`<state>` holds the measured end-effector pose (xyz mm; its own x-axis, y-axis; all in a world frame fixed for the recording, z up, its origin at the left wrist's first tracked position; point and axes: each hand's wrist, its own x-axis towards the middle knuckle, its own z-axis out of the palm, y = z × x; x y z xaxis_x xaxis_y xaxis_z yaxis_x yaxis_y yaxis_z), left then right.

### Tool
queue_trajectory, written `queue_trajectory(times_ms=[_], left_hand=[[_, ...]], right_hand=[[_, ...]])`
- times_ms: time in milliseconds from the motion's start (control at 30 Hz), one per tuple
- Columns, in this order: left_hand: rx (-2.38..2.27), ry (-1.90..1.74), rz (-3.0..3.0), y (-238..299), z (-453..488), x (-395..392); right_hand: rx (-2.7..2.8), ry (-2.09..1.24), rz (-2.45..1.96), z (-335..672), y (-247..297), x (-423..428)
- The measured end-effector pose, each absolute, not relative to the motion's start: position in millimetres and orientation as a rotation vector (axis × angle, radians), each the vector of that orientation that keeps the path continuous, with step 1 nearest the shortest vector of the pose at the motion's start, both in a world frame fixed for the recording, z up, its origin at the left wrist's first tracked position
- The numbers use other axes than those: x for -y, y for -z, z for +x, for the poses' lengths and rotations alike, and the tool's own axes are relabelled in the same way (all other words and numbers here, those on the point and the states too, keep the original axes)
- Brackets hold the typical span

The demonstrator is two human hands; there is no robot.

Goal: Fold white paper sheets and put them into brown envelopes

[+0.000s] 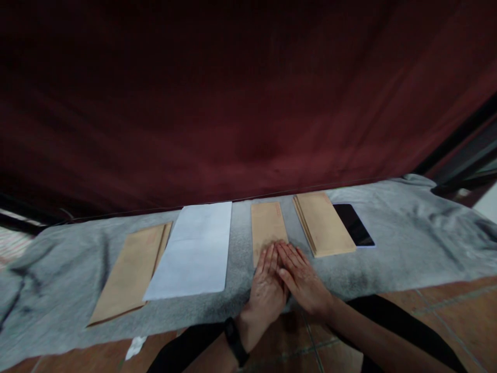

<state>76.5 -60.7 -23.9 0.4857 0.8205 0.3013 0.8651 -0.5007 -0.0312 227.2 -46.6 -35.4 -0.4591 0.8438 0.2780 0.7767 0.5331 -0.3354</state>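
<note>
A single brown paper envelope (267,223) lies flat on the grey cloth, with faint red print near its upper right corner. My left hand (267,285) rests palm down over the lower end of it, fingers stretched out. Beside it, my right hand (301,280) also lies flat with straight fingers, touching the left hand. Both sets of fingertips press on the envelope, and its bottom edge is hidden under them. Just right of the hands is a stack of similar brown envelopes (326,223).
White paper sheets (194,248) lie to the left, partly over more brown envelopes (128,274). A dark-screened phone or tablet (355,225) sits partly under the right stack. Dark red fabric (248,103) hangs behind the grey cloth (407,243). A white scrap (135,346) is on the tiled floor.
</note>
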Motion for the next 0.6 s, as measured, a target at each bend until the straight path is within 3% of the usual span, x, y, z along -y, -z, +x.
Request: queue_trajectory(times_ms=[267, 600], left_hand=[[1.478, 0.165, -2.586, 36.8, 83.5, 60.3], [1.575, 0.343, -2.556, 41.8, 80.6, 59.2]], right_hand=[[2.406, -0.301, -1.418, 220.2, 38.1, 44.8], [2.407, -0.223, -1.499, 221.0, 45.8, 45.4]])
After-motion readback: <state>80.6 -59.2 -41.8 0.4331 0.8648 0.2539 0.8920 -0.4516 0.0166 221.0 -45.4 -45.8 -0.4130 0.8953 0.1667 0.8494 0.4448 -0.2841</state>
